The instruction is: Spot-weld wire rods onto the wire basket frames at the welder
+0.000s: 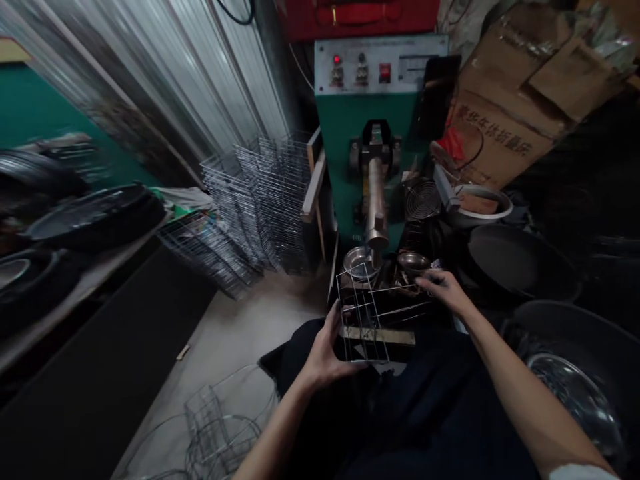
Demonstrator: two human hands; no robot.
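My left hand (325,353) is closed round the lower left side of a small wire rack (367,320), held tilted over my lap. My right hand (445,290) pinches the end of a thin metal wire (395,289) that reaches leftward to the rack; whether it is joined there I cannot tell. Just beyond the rack, the metal electrode arm (377,213) of a green machine (335,133) points down toward me. Below its tip sit a shallow metal bowl (359,261) and a smaller metal dish (414,260).
Stacked wire racks (260,200) stand left of the machine. Loose wire pieces (215,427) lie on the floor at lower left. Dark round basins (520,260) crowd my right, below a cardboard box (500,133). A dark bench panel (110,347) runs along the left.
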